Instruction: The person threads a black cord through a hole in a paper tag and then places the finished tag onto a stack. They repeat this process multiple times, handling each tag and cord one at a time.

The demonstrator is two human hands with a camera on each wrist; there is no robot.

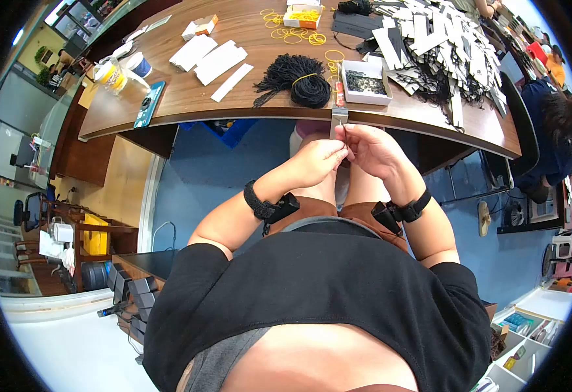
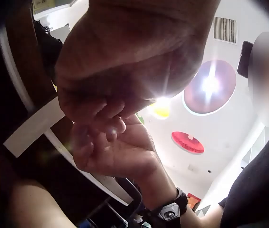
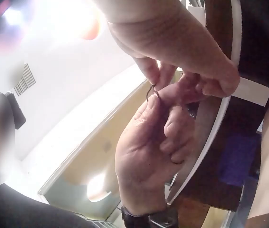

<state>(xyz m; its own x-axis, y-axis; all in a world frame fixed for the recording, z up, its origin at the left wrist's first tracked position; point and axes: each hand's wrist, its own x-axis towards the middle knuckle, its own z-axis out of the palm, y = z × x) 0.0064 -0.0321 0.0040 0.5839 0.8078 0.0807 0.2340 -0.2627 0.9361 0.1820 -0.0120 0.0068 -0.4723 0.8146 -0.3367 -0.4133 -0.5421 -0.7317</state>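
Both hands meet just in front of the table edge in the head view. In the right wrist view a thin dark cord (image 3: 150,90) forms a small loop at the fingertips; the left hand (image 3: 148,137) pinches it between thumb and forefinger. The right hand (image 3: 177,42) has its fingertips on the same cord. The right hand (image 1: 375,151) and left hand (image 1: 320,161) are beside a metal clip (image 1: 340,114) on the table edge. In the left wrist view the near hand's shadow hides the cord.
On the table (image 1: 188,104) lie a bundle of black cords (image 1: 309,81), an open white box (image 1: 366,83) of small dark pieces, white strips (image 1: 220,62), yellow bands (image 1: 299,34) and a large pile of tags (image 1: 433,46). A phone (image 1: 149,104) lies near the left edge.
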